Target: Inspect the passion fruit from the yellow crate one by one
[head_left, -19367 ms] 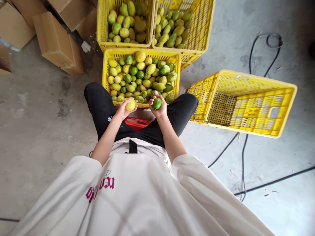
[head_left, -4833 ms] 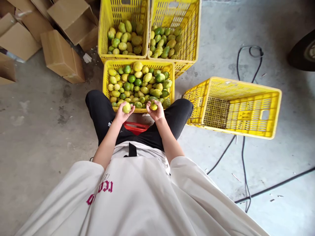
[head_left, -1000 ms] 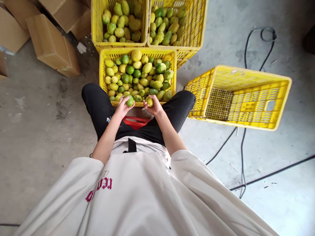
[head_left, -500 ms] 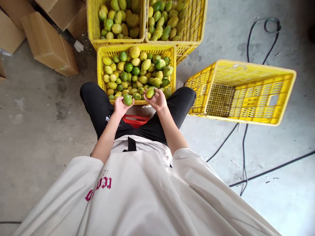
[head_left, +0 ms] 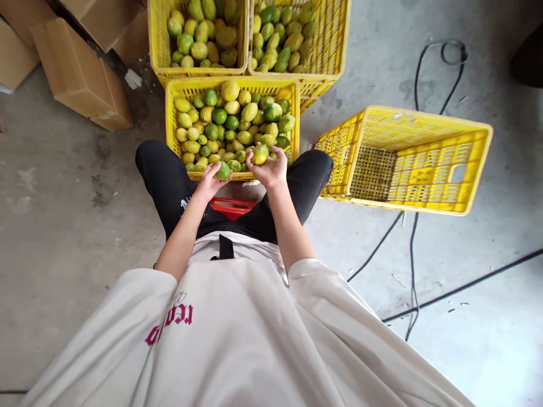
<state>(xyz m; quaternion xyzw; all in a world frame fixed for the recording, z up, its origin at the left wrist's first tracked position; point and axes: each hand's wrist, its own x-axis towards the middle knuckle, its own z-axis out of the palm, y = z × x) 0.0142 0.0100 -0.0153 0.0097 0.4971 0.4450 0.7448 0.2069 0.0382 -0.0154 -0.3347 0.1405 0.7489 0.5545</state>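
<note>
My left hand (head_left: 208, 182) is closed round a green lemon (head_left: 223, 171), with the thumb lying over its upper side. In the curled fingers of my right hand (head_left: 275, 168) rests a yellow-green lemon (head_left: 260, 154), one rounded end facing up. Both hands are over the near edge of a yellow plastic crate (head_left: 169, 121) between my knees. Many lemons, from dark green to yellow, fill this crate. The lemons under my right hand are partly hidden.
Two more yellow crates (head_left: 248, 34) of lemons stand behind. To the right, a yellow crate (head_left: 470, 169) lies tipped with its bottom grid showing. Cardboard boxes (head_left: 70, 68) are at upper left. Black cables (head_left: 413, 254) run across the concrete floor. Something red (head_left: 232, 208) shows between my legs.
My left hand has turned, its thumb now over the green lemon. The lemon in my right hand has been rotated and raised slightly. The whole view has shifted a little.
</note>
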